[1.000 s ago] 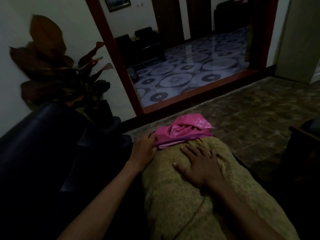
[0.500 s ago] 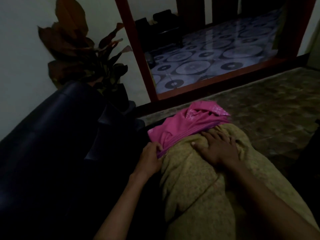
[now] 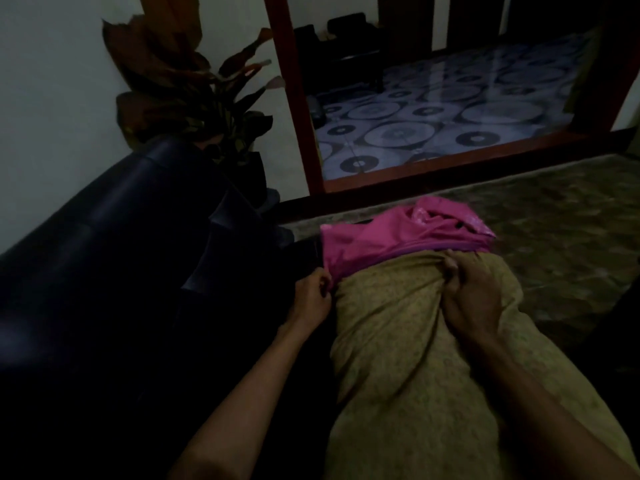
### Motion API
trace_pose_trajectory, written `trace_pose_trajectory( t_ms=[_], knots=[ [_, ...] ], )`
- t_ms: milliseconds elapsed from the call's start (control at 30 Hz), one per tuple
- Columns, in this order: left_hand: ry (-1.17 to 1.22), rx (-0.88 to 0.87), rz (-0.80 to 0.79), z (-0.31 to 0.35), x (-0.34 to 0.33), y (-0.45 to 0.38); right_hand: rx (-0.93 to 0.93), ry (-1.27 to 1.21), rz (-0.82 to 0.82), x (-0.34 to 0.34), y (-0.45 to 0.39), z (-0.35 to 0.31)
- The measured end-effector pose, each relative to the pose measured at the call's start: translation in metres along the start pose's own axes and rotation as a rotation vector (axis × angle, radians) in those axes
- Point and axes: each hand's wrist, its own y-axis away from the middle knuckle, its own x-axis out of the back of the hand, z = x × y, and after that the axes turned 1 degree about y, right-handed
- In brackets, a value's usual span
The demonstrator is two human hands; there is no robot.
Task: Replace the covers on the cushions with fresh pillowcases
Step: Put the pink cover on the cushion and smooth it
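A long olive-yellow patterned fabric cushion [image 3: 433,368] lies lengthwise beside a dark sofa [image 3: 104,254]. On its far end the right hand [image 3: 474,296] bunches a fistful of its cloth; at the far-left corner the left hand [image 3: 311,299] pinches the hem of a bright pink pillowcase [image 3: 398,233] capping that end. Pulled unevenly, the case may snag and twist.

You see the cushion [image 3: 426,358] in olive-yellow with a fine speckled print; pillowcase [image 3: 398,237] bright pink, purple edge, pale glittery patch. Sofa [image 3: 104,258] dark navy. Far floor [image 3: 433,123] pale blue-grey with dark ringed circles. Door frame [image 3: 294,95] red-brown.
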Motion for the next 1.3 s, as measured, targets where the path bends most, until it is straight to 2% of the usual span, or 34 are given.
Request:
trace_pose_trajectory(
  t_ms=[100,300,367,467,567,700,833,933,1100,1300],
  knots=[
    [0.000,-0.069,-0.004,0.016,0.014,0.017,-0.018,0.012,0.021,0.005,-0.008,0.002],
    [0.114,0.031,0.083,0.006,0.013,0.030,-0.007,0.253,-0.227,0.006,-0.011,-0.015],
    [0.157,0.074,0.110,0.005,0.012,0.028,0.070,0.247,-0.261,0.006,-0.003,-0.033],
    [0.222,0.120,0.167,0.002,0.010,0.031,0.287,0.248,-0.361,-0.006,0.027,-0.064],
    [0.192,0.140,0.210,-0.003,0.008,0.033,0.332,0.576,-0.545,-0.027,0.058,-0.076],
    [0.210,0.094,0.172,-0.006,0.010,0.050,0.369,0.659,-0.496,-0.035,0.060,-0.066],
    [0.196,0.070,0.144,-0.009,0.012,0.069,0.375,0.670,-0.530,-0.036,0.056,-0.060],
    [0.123,0.035,0.144,-0.005,0.016,0.055,0.409,0.672,-0.530,-0.035,0.055,-0.057],
    [-0.010,-0.094,0.148,0.007,0.013,0.024,0.346,0.600,-0.498,-0.012,0.029,-0.050],
    [0.019,-0.196,0.204,0.024,0.000,-0.001,0.313,0.575,-0.520,-0.008,0.035,-0.033]
  ],
)
